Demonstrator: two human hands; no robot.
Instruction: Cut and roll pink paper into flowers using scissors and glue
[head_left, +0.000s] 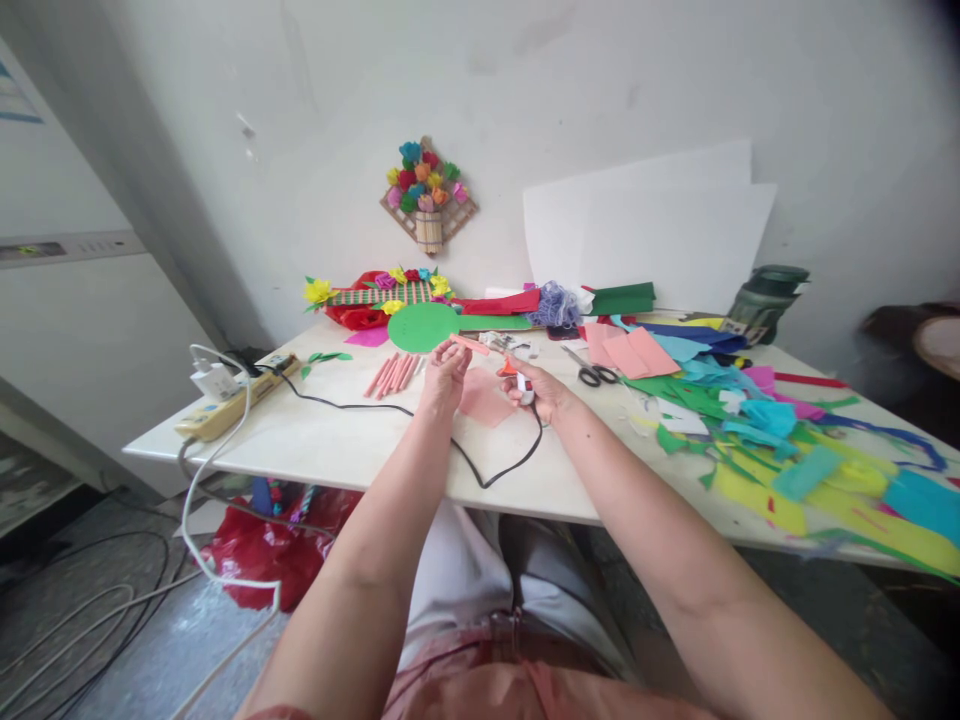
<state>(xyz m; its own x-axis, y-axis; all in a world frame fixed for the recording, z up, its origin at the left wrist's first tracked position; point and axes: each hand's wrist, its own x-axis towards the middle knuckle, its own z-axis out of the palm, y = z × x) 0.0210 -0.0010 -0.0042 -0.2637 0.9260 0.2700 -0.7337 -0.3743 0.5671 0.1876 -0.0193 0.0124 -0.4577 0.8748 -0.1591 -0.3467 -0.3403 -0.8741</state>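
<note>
Between the fingers of my left hand (445, 371) is a pink paper roll (471, 344), held slightly above the table. My right hand (549, 394) is wrapped round a small corded glue gun (525, 388) with an orange part near its front. The gun's front end is close to the roll; whether they touch, I cannot tell. Beneath my hands a pink paper sheet (486, 400) lies flat. Several finished pink rolls (392, 374) lie side by side left of my left hand. Dark-handled scissors (598, 375) rest beyond my right hand.
The black cord (352, 406) crosses the table to a power strip (229, 405) at left. A green paper disc (424, 327) and flower-trimmed craft lie behind. Colourful paper scraps (772, 430) cover the right side, with a dark bottle (765, 303) at the back.
</note>
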